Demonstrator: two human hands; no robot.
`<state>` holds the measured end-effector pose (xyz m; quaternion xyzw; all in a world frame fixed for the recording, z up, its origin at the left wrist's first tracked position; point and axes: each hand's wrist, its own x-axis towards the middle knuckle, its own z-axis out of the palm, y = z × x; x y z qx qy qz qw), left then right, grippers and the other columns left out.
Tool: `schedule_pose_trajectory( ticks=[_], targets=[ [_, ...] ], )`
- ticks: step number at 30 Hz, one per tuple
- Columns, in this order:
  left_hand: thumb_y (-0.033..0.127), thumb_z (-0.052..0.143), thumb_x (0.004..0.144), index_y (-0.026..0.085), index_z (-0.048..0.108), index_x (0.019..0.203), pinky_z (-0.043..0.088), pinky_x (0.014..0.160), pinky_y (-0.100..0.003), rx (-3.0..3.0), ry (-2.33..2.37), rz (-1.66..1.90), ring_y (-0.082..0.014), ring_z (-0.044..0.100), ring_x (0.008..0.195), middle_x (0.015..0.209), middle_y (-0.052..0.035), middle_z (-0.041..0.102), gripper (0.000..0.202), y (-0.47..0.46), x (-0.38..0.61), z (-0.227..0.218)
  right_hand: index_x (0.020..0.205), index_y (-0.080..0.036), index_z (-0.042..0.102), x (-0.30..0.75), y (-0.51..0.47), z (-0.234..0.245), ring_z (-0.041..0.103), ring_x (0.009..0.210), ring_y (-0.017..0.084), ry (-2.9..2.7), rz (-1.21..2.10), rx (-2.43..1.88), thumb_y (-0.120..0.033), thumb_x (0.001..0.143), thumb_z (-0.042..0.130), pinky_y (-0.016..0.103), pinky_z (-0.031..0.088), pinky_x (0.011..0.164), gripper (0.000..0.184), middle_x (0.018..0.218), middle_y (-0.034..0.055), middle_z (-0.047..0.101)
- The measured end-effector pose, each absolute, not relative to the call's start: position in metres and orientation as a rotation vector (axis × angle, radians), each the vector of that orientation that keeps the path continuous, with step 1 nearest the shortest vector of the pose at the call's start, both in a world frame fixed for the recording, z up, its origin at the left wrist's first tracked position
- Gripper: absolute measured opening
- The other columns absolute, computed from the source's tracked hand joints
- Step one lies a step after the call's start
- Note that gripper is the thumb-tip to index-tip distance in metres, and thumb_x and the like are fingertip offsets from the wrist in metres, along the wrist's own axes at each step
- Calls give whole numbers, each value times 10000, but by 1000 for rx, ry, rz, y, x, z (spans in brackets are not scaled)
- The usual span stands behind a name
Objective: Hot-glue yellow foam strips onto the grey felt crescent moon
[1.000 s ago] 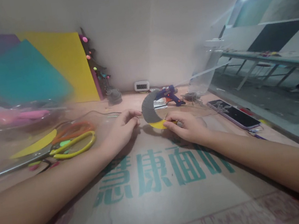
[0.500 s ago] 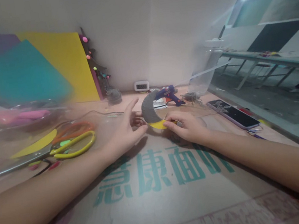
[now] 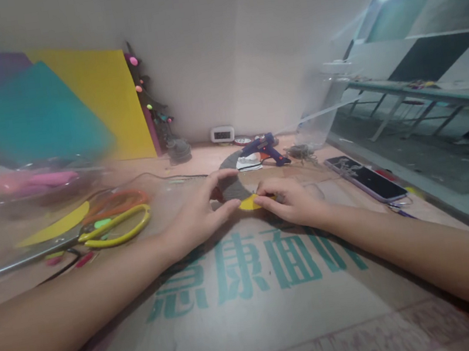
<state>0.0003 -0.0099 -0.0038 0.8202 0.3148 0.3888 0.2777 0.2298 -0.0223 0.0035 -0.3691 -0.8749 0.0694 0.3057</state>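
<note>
A crescent shape (image 3: 235, 189), mostly wrapped in grey yarn-like material with a bare yellow lower end, is between my hands above the table. My left hand (image 3: 206, 206) closes on its left side, thumb below and index finger across the grey part. Pinched between the thumb and fingers of my right hand (image 3: 285, 198) is the yellow end. Any loose strand there is too small to make out. Just behind the crescent lies a dark blue glue gun (image 3: 263, 146), partly overlapping its upper tip in view.
Large scissors (image 3: 116, 232) and a yellow crescent piece (image 3: 62, 223) lie at the left. A phone (image 3: 366, 178) is at the right, near tangled yarn (image 3: 301, 153). At the back stand a small clock (image 3: 222, 135), a decorated dark figure (image 3: 177, 149) and coloured sheets (image 3: 111, 100).
My left hand has gone from spread fingers to gripping the grey crescent. The crescent has tilted lower and away from me. My right hand keeps its pinch on the yellow end.
</note>
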Motion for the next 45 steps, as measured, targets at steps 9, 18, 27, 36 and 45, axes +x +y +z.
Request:
schedule_pose_trajectory(
  ticks=[9,18,27,36,45],
  targets=[
    [276,579,864,235,438,1342,516,841,-324,2194,852,1089,-147,590,868,1291,-77,542,499,-7,0,-7,738,-166,586,230,-21,1,535,669,131,-2355,170,-951,-280,932,508,247,395,650,238,708,28,610],
    [315,627,825,208,299,1455,531,812,-317,1911,891,1070,-172,638,896,1076,-66,664,718,-4,3,-5,742,-166,592,231,-21,1,533,676,131,-2392,171,-906,-272,930,511,249,388,661,231,729,35,622],
    [409,570,858,159,619,1088,533,819,-353,1917,925,1031,-225,664,926,1011,-74,711,343,-2,2,-4,868,-172,606,229,-23,3,584,690,134,-2187,187,-1056,-287,895,577,244,441,642,121,788,31,669],
    [415,576,859,164,644,1086,530,836,-360,1927,925,1011,-238,671,948,1006,-72,724,345,-4,2,-4,864,-173,614,227,-26,7,552,648,120,-2135,26,-1006,-247,897,582,244,444,623,87,763,20,659],
    [414,584,854,156,633,1119,534,843,-368,1894,916,1012,-241,677,946,1013,-80,728,373,-4,2,-3,883,-183,605,232,-25,3,565,719,144,-2253,-41,-852,-257,912,568,267,441,675,87,782,28,638]
  ],
)
